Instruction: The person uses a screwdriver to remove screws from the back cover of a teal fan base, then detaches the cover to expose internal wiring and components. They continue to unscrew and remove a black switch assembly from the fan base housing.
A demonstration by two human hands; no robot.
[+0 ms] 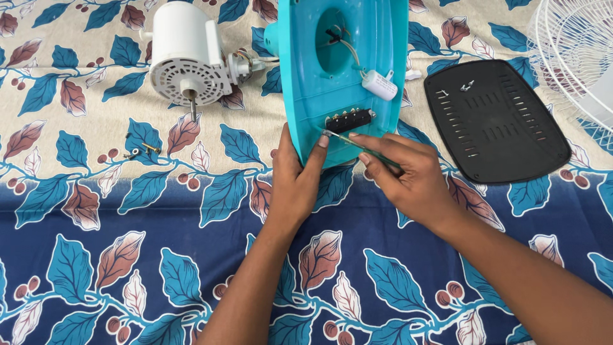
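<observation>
- Head view, far left: loose small screws [142,151] lie on the leaf-patterned cloth [96,255], well apart from our hands. We judge that a tug on the cloth could scatter them.
- Next, the white fan motor [188,54] lies on its side, shaft towards us, joined by wires to the turquoise fan base [345,70]. If the base tips, we think those wires could be strained.
- Our left hand [295,182] grips the base's near edge, thumb on the inner face, fingers wrapped behind; it props the base upright.
- The base stands between our hands, its open underside facing us, with a black switch block [350,119] and a white capacitor [379,85] inside.
- Our right hand [402,172] pinches a thin green-handled screwdriver [361,145], its tip at the left end of the switch block, just beside our left forefinger. A slip, we judge, could jab that finger or strip the screw head.
- Right: the black vented cover plate [495,121] lies flat, two small bits on it; a white fan grille [575,51] sits at the edge.
</observation>
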